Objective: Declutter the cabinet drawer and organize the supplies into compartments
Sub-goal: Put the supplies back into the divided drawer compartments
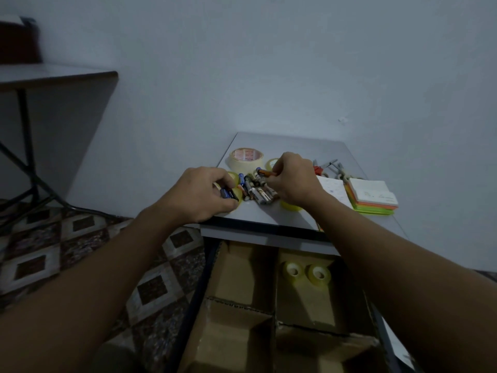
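- The left hand (204,195) curls its fingers round a few batteries (228,194) at the near left of the cabinet top (295,146).
- The right hand (291,179) pinches an orange battery (265,172) over the battery pile (259,193).
- Nearer, the open drawer (242,265) holds two tape rolls (318,273) in its far right compartment.

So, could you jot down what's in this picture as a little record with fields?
Left hand: grips a few dark batteries
Right hand: pinches an orange battery
Battery pile: loose on the cabinet top, between the hands
Big tape roll: lying flat, behind the pile
Sticky notes: stacked at the right
Drawer: open below, split by cardboard dividers
Small tape rolls: two, in the far right compartment
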A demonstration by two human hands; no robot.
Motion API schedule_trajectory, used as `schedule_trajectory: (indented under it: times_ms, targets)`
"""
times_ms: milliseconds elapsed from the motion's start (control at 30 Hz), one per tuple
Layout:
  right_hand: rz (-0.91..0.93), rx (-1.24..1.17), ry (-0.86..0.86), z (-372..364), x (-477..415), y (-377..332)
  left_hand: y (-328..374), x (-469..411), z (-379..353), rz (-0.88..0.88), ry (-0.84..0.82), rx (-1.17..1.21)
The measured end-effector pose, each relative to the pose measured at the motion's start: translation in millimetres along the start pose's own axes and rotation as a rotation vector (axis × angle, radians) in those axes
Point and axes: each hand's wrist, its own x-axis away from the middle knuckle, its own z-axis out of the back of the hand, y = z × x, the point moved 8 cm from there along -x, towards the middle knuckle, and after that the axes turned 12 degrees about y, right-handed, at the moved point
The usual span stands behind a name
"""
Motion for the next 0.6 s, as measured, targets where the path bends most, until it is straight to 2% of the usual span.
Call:
schedule_trajectory:
  times_ms: [167,367,600]
  targets:
    - [-0.024,-0.010,0.019,19,11,2,0,15,4,0.012,0.005,-0.002]
    - [-0.116,-0.142,0.036,34,36,11,-9,49,4,0.017,-0.008,0.042]
    - [-0.233,-0.296,-0.001,37,94,21,3,95,-9,-0.115,-0.116,0.059]
